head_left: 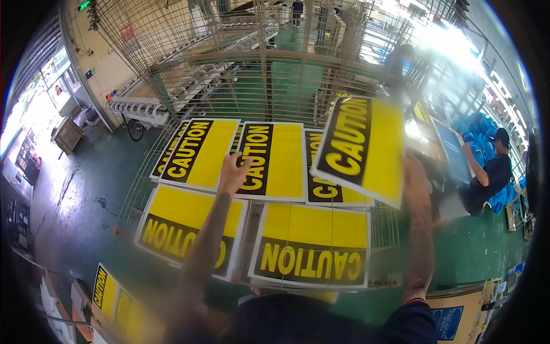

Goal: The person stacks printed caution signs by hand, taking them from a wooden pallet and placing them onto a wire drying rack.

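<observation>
My left hand (pixel 234 174) is over the wire rack, fingers apart, at the left edge of a yellow and black caution sign (pixel 278 163). To its left is another caution sign (pixel 200 150), overlapping one beneath it. My right hand (pixel 410 166), smeared by motion, grips the right edge of a raised, tilted caution sign (pixel 361 146); its fingers are partly hidden. Below that raised sign, one more caution sign (pixel 321 192) shows in part on the rack. Nearer me are two signs with upside-down lettering, a left one (pixel 197 206) partly behind my forearm and a right one (pixel 312 226).
Tall wire racks (pixel 275 74) stand upright just beyond the signs. A co-worker (pixel 492 172) handles a blue panel (pixel 450 146) at the right. More yellow signs (pixel 117 298) are at the lower left. A wooden crate (pixel 70 136) sits on the floor farther left.
</observation>
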Motion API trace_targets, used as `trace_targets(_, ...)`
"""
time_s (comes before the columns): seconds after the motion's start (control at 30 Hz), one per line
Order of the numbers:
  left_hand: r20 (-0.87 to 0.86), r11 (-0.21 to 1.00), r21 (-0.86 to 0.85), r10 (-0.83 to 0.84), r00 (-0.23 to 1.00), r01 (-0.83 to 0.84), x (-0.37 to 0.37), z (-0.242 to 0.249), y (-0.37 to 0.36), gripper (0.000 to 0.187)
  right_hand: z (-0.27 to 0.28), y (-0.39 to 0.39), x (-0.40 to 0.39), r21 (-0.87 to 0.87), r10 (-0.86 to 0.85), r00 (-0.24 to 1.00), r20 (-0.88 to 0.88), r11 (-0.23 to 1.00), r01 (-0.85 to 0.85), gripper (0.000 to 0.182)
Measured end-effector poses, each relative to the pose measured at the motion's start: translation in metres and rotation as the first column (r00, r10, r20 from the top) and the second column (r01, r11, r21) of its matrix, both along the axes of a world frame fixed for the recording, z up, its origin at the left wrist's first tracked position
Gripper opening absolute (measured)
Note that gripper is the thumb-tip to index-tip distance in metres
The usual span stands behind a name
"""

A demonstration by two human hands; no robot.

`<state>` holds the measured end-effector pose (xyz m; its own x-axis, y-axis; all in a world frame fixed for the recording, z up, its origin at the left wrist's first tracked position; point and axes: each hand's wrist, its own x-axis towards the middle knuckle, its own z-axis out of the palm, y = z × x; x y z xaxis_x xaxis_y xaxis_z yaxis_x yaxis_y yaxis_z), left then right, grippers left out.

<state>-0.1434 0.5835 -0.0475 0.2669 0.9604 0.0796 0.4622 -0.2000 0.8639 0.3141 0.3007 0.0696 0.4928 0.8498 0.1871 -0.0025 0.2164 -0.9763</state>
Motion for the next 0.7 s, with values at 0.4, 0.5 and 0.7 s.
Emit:
trace_targets(0.4, 0.778, 0.845, -0.357, 0.033, 0.628, 0.398, 0.004, 0.027, 0.013, 0.042, -0.042, -0.013, -0.104, -0.036, 0.031, 0.91, -0.412, 0.998, -0.051, 0.036)
trace_targets(0.5, 0.847, 0.85, -0.187, -0.115, 0.519, 0.493, 0.013, 0.06, 0.002, 0.039, -0.029, 0.016, -0.125, -0.109, 0.108, 0.991, -0.074, 0.987, -0.116, 0.035)
trace_targets(0.7, 0.855, 0.807, -0.101, -0.23, 0.466, 0.582, 0.015, 0.072, -0.019, 0.043, -0.07, 0.087, -0.132, -0.124, 0.06, 0.967, -0.247, 0.988, -0.093, 0.037)
